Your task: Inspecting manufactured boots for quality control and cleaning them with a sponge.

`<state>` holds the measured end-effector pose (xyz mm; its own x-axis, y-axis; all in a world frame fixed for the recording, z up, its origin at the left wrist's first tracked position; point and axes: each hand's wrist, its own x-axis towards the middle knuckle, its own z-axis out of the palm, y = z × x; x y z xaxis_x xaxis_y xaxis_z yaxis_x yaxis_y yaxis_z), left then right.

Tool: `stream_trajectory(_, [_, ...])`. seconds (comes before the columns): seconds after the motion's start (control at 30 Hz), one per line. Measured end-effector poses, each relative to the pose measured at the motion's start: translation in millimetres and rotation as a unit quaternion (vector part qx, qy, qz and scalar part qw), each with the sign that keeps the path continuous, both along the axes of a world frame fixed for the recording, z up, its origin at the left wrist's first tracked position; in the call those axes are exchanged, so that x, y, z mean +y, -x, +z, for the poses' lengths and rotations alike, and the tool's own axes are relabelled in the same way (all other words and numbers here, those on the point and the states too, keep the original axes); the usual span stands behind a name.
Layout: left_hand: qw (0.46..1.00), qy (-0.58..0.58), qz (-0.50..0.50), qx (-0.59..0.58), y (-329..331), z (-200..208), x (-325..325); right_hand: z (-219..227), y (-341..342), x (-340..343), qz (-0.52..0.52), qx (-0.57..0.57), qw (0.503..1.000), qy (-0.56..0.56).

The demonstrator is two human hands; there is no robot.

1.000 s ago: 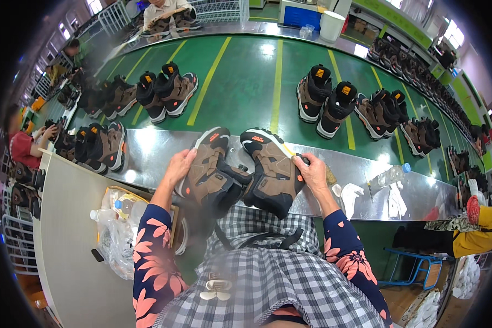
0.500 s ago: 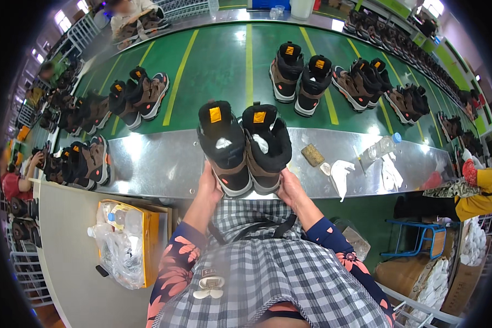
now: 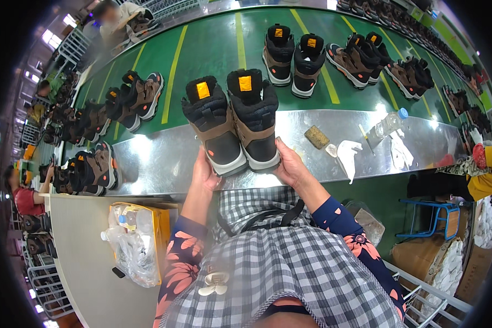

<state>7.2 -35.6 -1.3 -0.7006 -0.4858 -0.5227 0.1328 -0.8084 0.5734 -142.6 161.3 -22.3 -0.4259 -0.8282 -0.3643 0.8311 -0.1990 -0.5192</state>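
- Currently, the step looks like one of holding up a matched pair: the left boot (image 3: 216,136) and the right boot (image 3: 256,128) sit side by side, touching, heels at 6 o'clock toward the wearer.
- Both boots are above the near part of the metal desk (image 3: 161,156); whether their soles touch it, I cannot tell.
- At the pair's 7 o'clock, the left hand (image 3: 203,170) grips the left boot low on its outer side; at 4 o'clock, the right hand (image 3: 291,164) grips the right boot, thumb on the outer side. Some fingers are hidden on both hands.
- At 3 o'clock from the pair lies a brown block (image 3: 317,137), with a white cloth (image 3: 347,157) just past it; at 1 to 2 o'clock, another pair of boots (image 3: 307,70) stands on the green surface (image 3: 206,57).
- As a judgement, the next move calls for an even hold from both hands, so neither boot slips or turns out of line.
- Compared with half a second ago, the boots' tops lean more toward 11 o'clock, and the white wads then visible inside no longer show. One second ago, toes pointed toward 12 o'clock with the boots laid over and splayed.
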Motion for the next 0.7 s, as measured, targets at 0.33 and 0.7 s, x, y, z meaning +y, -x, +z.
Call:
stream_trajectory(0.33, [0.989, 0.095, 0.045, -0.106, -14, -39, -17, -21, -16, -2, -0.008, 0.239, 0.968, -0.076])
stream_trajectory(0.7, [0.794, 0.544, 0.219, -0.158, -35, 17, -54, -24, 9, 22, -0.077, 0.578, 0.788, -0.196])
